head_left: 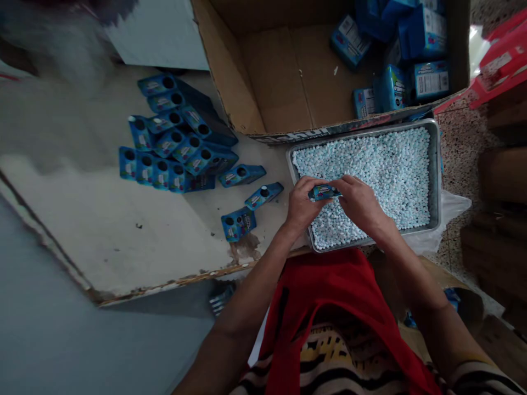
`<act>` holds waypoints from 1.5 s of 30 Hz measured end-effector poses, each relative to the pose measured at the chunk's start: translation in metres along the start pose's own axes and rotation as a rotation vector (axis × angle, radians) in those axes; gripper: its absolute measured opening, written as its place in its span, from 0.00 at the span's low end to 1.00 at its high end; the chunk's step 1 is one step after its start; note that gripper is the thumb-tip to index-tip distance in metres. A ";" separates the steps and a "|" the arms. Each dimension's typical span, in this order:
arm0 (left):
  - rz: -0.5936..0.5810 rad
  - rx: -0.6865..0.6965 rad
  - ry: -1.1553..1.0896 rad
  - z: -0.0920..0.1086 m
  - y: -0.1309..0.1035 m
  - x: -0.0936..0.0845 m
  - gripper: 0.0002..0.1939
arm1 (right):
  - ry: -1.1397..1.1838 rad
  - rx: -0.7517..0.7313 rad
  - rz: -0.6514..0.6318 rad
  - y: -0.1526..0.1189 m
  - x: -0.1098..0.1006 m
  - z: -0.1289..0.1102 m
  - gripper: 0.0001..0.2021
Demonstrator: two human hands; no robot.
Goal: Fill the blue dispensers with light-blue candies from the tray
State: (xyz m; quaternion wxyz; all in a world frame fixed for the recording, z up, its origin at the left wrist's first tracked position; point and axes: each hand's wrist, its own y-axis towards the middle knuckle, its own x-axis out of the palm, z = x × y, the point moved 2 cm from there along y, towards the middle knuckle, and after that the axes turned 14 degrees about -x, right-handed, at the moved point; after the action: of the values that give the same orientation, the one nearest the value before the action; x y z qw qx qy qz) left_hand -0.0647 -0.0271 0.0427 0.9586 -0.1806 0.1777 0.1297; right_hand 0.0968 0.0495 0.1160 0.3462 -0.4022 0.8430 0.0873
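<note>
Over the near left part of a metal tray point(435, 181), both my hands are on a small blue printed box point(324, 191). My left hand point(302, 202) grips its left end between thumb and fingers. My right hand point(359, 202) has its fingers pinched at the right end of the box. Small white and pale blue pellets point(370, 159) fill the tray. Left of the tray, two blue boxes with round holes point(241, 175) lie apart, and another blue box point(264, 196) shows a white round spot on top. One more blue box point(239, 224) sits nearer me.
A cluster of several blue boxes point(177, 137) stands on the worn white table point(102, 230). Behind the tray, a large cardboard carton point(272, 71) holds several blue boxes point(395, 60) at its right. A red plastic object point(502, 66) is at far right, above the speckled floor point(461, 142).
</note>
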 end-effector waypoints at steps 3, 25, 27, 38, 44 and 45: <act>0.004 -0.035 -0.063 -0.007 0.004 0.005 0.17 | 0.160 0.026 0.170 -0.012 -0.003 0.008 0.25; -0.120 -0.145 -0.154 -0.019 0.015 -0.008 0.20 | -0.151 0.295 0.029 -0.021 0.037 0.093 0.13; -0.054 -0.145 -0.043 -0.016 0.013 -0.007 0.21 | -0.041 0.238 0.089 -0.018 0.019 0.077 0.11; -0.132 -0.147 -0.167 -0.004 0.014 0.011 0.19 | 0.036 0.125 0.224 -0.012 -0.008 0.044 0.13; -0.128 -0.249 -0.445 0.005 -0.008 -0.055 0.21 | -0.084 0.312 0.296 -0.064 -0.031 0.087 0.09; -0.076 -0.284 -0.462 0.007 -0.018 -0.076 0.22 | -0.113 0.265 0.327 -0.064 -0.044 0.087 0.09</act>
State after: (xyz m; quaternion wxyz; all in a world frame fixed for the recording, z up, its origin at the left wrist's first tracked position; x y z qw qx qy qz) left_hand -0.1261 -0.0545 0.0838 0.9429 -0.2856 -0.0725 0.1552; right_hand 0.2074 0.0712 0.0882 0.4242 -0.2056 0.8803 0.0532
